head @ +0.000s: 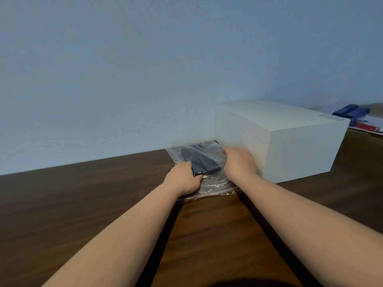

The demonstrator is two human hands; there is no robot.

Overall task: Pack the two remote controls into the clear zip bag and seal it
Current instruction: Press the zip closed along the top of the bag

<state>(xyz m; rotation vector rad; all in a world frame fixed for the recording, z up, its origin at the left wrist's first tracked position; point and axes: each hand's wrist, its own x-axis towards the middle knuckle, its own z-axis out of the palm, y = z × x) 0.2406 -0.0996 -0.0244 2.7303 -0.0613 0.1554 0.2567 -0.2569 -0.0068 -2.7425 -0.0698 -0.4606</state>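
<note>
Bag: clear, between both hands, dark remotes inside.
Left hand: gripping bag and remotes.
Right hand: pinching bag's far edge.

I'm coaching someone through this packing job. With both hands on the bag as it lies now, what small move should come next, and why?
Probably slide the remotes deeper, away from the near edge. They show dark through the clear zip bag, with the left hand at their near end and the right hand on the plastic. The mouth looks crumpled and unsealed, though I cannot be sure.
</note>
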